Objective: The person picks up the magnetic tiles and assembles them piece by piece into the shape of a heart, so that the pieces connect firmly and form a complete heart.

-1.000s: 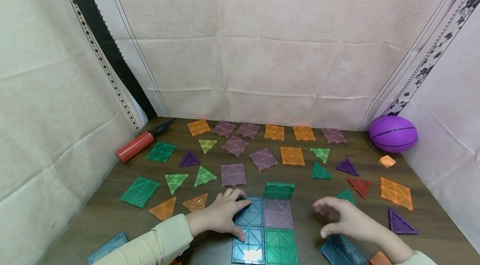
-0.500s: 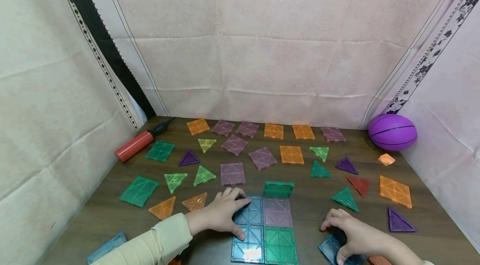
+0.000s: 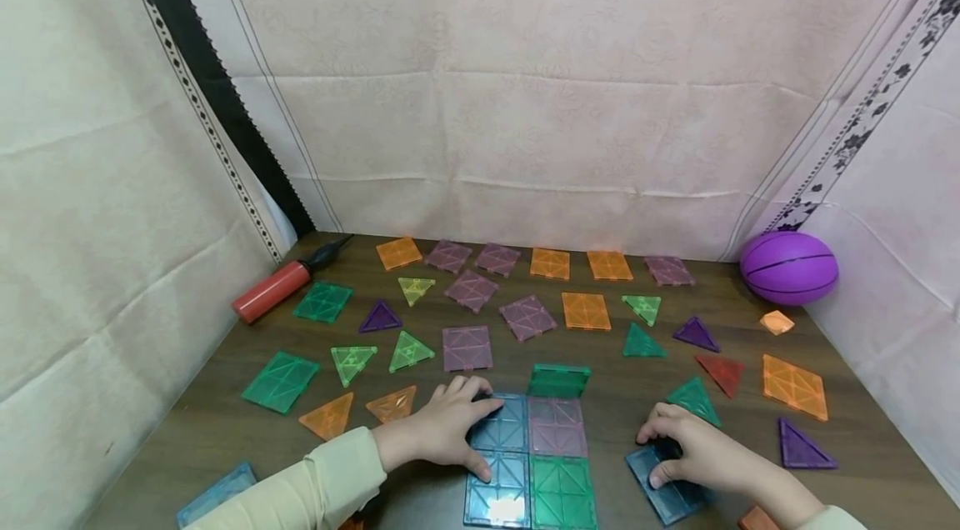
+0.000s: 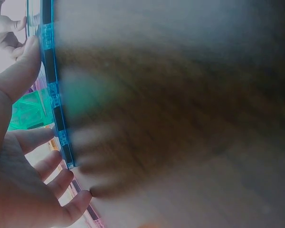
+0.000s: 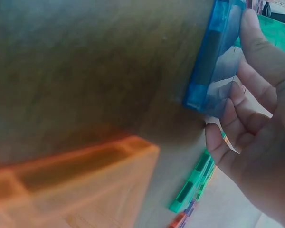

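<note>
Right grip (image 3: 699,448): clamped on the blue tile (image 3: 669,502) beneath it. Left grip (image 3: 442,428): fingers apart, touching the blue pair (image 3: 507,467) at its right. Green triangle (image 3: 696,399): just beyond the right grip.

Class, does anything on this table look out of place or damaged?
The purple ball, far right, and the red cylinder, far left, look odd: both are rounded amid mostly flat tiles. No damage is visible.

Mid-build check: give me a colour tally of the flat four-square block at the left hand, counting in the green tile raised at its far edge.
Blue squares: 2
Green tiles: 2
Pale purple square: 1
Total: 5
</note>
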The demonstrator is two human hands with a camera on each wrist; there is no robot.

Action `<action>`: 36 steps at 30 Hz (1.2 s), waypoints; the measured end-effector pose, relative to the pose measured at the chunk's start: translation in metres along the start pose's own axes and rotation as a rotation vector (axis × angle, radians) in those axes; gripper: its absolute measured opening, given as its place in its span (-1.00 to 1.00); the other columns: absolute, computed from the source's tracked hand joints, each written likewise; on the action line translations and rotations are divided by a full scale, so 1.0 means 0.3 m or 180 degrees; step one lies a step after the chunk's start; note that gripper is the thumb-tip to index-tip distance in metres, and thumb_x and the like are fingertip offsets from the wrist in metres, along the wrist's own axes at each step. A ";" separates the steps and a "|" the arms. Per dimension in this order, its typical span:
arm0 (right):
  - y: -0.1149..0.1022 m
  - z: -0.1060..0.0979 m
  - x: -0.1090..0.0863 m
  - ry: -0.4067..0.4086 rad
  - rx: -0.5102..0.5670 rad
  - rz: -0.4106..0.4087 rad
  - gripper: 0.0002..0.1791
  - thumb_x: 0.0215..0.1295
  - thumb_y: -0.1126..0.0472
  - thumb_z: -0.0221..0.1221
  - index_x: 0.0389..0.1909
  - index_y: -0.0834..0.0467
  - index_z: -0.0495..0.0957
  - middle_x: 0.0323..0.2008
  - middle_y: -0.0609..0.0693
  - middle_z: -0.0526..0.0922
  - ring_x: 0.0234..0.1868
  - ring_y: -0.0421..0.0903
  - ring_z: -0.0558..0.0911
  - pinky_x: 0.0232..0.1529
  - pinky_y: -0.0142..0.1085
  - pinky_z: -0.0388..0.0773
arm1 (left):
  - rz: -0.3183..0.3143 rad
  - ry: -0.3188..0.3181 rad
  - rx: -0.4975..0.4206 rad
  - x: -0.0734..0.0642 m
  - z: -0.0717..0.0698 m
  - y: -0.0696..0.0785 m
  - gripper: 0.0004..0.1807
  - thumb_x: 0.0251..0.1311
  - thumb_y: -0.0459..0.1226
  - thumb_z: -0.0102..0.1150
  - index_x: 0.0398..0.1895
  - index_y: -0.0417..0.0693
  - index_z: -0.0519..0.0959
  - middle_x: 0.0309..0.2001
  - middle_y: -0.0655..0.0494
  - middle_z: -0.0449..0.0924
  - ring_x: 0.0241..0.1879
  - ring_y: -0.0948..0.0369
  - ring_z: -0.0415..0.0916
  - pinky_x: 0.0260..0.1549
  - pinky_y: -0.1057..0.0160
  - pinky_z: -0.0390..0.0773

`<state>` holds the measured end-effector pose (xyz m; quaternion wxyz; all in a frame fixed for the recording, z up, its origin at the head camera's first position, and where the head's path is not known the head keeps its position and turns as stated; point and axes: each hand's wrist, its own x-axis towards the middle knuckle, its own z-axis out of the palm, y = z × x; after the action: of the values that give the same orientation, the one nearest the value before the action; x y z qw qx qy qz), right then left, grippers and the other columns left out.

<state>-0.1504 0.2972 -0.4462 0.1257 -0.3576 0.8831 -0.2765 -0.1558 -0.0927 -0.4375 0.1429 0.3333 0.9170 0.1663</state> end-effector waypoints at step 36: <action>-0.059 -0.003 0.023 0.0435 -0.0227 0.0602 -0.42 0.07 -0.16 0.33 -0.03 0.18 0.55 -0.18 -0.12 0.48 -0.20 -0.21 0.49 -0.22 -0.30 0.49 | -0.0029 -0.0009 0.0033 -0.005 -0.006 0.010 0.01 -0.16 0.20 0.42 0.40 0.03 0.31 0.32 0.05 0.19 0.25 0.10 0.11 0.16 -0.12 0.21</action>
<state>-0.1457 0.2823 -0.4355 0.0779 -0.2572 0.9287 -0.2555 -0.1537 -0.0918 -0.4345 0.1432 0.3300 0.9192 0.1605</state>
